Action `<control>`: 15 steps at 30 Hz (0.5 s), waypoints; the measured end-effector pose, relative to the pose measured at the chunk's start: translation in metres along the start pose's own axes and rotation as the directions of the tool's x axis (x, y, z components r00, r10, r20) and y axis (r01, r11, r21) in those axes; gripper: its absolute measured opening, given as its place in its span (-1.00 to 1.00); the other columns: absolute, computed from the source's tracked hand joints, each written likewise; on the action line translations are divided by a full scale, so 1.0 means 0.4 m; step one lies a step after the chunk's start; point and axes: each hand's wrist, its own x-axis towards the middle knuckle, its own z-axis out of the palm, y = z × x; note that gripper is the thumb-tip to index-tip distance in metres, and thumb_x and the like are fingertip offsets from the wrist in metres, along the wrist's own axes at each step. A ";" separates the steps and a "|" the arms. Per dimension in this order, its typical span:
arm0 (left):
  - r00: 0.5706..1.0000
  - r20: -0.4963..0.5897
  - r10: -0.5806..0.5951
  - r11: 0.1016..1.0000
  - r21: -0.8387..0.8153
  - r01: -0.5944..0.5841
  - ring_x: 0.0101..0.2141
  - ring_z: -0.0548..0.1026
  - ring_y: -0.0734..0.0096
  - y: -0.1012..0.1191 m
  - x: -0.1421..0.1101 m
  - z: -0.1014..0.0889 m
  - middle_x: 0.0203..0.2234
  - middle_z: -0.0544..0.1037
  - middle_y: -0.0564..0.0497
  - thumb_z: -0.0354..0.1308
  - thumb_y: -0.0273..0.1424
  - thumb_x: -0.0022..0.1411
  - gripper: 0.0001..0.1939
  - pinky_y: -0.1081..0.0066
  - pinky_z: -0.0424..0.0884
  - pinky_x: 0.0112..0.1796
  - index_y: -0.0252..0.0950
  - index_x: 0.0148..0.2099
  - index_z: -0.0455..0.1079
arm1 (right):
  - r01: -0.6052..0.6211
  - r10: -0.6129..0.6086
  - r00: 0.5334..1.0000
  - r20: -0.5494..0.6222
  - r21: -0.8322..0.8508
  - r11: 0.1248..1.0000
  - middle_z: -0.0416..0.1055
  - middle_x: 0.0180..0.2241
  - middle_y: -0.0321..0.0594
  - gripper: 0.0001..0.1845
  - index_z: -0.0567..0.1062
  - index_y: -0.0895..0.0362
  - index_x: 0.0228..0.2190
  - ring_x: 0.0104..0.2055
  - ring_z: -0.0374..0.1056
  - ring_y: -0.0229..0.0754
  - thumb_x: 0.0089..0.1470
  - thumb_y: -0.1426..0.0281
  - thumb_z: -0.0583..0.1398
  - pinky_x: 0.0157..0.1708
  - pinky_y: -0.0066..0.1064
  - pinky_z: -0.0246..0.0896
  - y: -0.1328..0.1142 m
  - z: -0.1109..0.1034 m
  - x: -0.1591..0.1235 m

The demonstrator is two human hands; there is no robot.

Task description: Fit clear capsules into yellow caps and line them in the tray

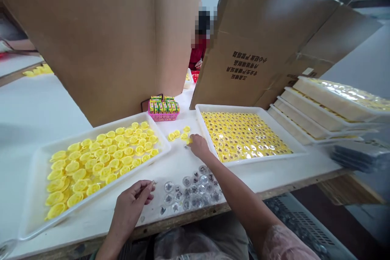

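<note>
My left hand (134,200) is closed in a pinch above the table's front, left of the clear discs; a tiny pale thing shows at its fingertips, too small to name. Farther forward, my right hand (199,147) has its fingers pinched at a small yellow round cup (190,140), partly hidden by them. Several loose yellow cups (174,134) lie just left of that hand. Between my arms, clear round discs with dark star-like marks (195,190) are spread on the white table (164,166).
On the left, a white tray (33,195) holds many yellow cups. Another white tray (265,110) at right has rows of filled cups. Stacked trays (317,107) stand farther right. Behind are a pink basket (164,116) of small boxes, cardboard panels (122,28) and a person in red (198,55).
</note>
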 end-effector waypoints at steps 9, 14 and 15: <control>0.995 0.091 -0.048 0.916 -0.393 0.080 -0.23 0.53 0.28 0.041 0.066 0.102 -0.16 0.54 -0.10 0.18 -0.17 0.08 -0.59 0.32 0.43 -0.17 -0.26 -0.06 0.41 | 0.045 -0.031 0.993 -0.111 0.126 0.991 0.43 -0.34 -0.18 -0.70 0.41 0.14 -0.29 -0.34 0.34 -0.18 0.04 0.16 0.18 -0.35 -0.41 0.14 -0.068 -0.027 -0.141; 0.952 0.306 -0.021 0.694 -0.681 0.234 -0.21 0.51 0.33 0.042 0.078 0.167 -0.14 0.53 -0.08 0.20 -0.32 0.11 -0.62 0.41 0.45 -0.21 -0.28 -0.01 0.38 | 0.146 -0.113 0.986 -0.123 0.305 0.941 0.40 -0.42 -0.24 -0.77 0.41 0.13 -0.38 -0.41 0.32 -0.23 0.00 0.22 0.22 -0.41 -0.45 0.13 -0.149 -0.009 -0.266; 0.948 0.318 -0.013 0.676 -0.696 0.243 -0.23 0.51 0.34 0.039 0.080 0.170 -0.18 0.54 -0.08 0.20 -0.35 0.11 -0.66 0.44 0.45 -0.24 -0.31 -0.05 0.40 | 0.172 -0.143 0.984 -0.108 0.342 0.924 0.41 -0.42 -0.25 -0.79 0.42 0.12 -0.36 -0.40 0.32 -0.23 0.01 0.24 0.21 -0.40 -0.46 0.14 -0.151 -0.005 -0.277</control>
